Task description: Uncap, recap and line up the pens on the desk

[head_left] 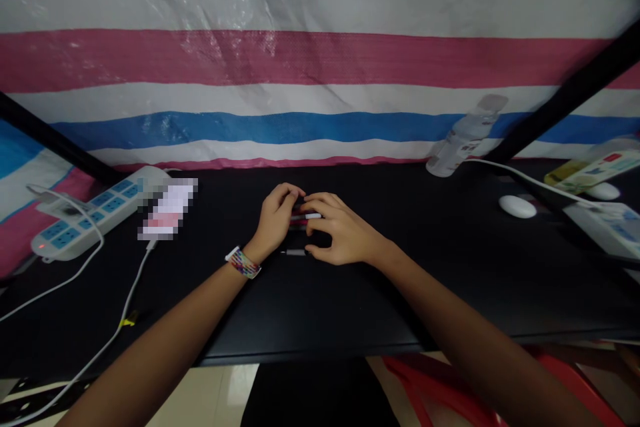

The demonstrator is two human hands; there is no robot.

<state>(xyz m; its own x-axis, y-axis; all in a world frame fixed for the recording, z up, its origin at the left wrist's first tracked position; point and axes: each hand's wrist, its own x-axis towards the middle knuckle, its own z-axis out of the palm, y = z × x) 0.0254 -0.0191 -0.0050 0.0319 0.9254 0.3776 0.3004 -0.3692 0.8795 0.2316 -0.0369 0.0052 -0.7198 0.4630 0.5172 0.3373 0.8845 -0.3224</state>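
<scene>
My left hand (278, 212) rests on the black table with its fingers bent inward and close together at the left ends of several pens. What its fingertips pinch, if anything, is hidden. Opposite it, my right hand (343, 230) is at the right ends, fingers curved and apart, with a gap between thumb and forefinger. A pen with a white end (313, 216) lies between the hands, under the right fingers. Nearer to me lies a dark pen with a grey part (296, 252), its right end by my right thumb. A multicoloured woven band (243, 263) is around my left wrist.
On the left are a power strip (95, 213) and a blurred-out phone (170, 209) on a white cable (131, 293). A clear bottle (465, 137) stands at the back right, near a white oval object (517, 207). A red stool (425, 380) is below the table's edge.
</scene>
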